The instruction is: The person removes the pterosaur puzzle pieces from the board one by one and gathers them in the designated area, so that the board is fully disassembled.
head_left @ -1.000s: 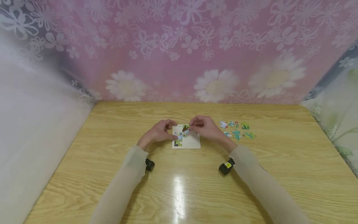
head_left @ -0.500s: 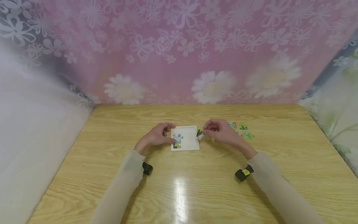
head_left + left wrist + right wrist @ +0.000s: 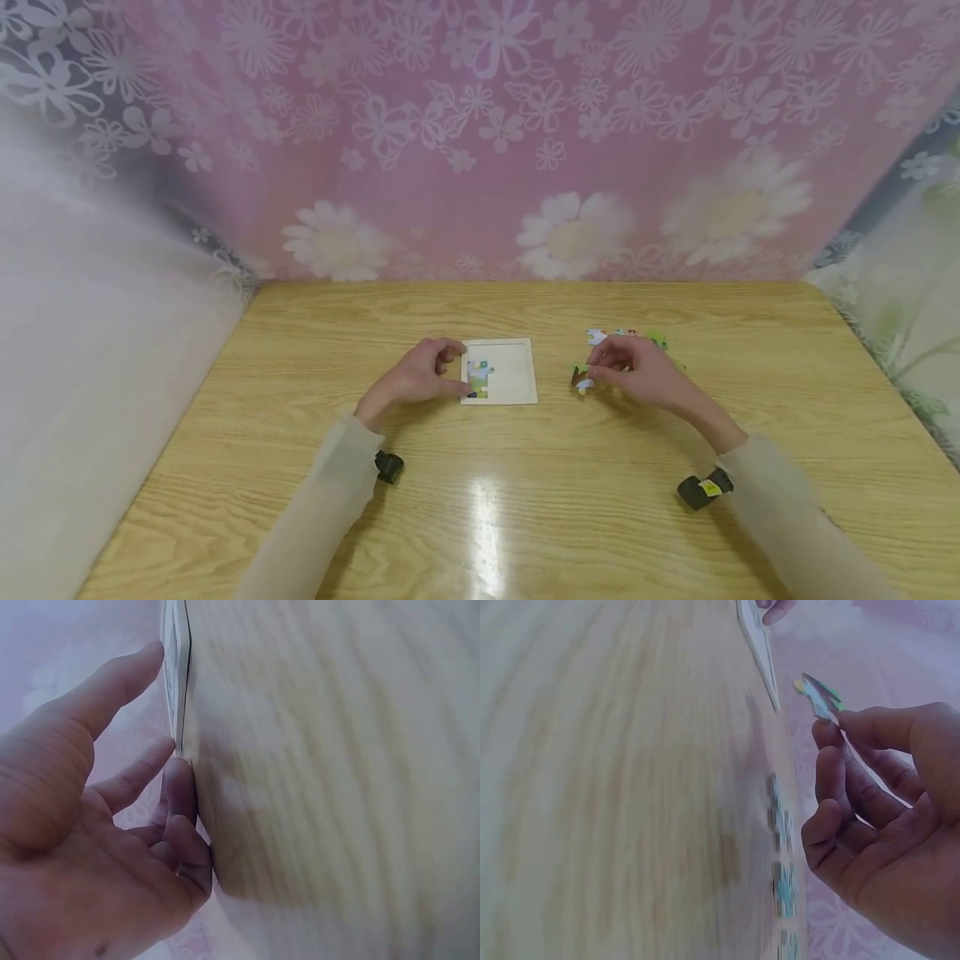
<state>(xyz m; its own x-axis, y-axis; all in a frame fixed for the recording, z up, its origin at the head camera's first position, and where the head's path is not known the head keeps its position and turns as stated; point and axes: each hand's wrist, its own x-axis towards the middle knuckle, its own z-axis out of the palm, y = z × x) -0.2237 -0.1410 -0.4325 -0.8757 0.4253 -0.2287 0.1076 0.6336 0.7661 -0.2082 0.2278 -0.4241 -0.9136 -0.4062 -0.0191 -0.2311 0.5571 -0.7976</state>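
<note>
A shallow white puzzle tray (image 3: 513, 375) lies on the table, with joined jigsaw pieces (image 3: 477, 380) at its lower left. My left hand (image 3: 420, 372) rests against the tray's left side, thumb near the pieces and a finger near the upper corner. In the left wrist view, relaxed fingers of the left hand (image 3: 112, 795) touch the tray's edge (image 3: 180, 682). To the right of the tray, my right hand (image 3: 637, 367) pinches a brown, green and blue jigsaw piece (image 3: 580, 379) between thumb and fingertip. That piece (image 3: 820, 697) is held above the table in the right wrist view.
Several loose jigsaw pieces (image 3: 597, 336) lie on the wooden table (image 3: 375, 517) behind the right hand, which partly hides them. A flowered pink cloth (image 3: 450, 208) hangs along the table's back edge.
My right hand has drawn the brown, green and blue piece out of the tray's upper part and carried it right. My left hand has stayed at the tray's left side.
</note>
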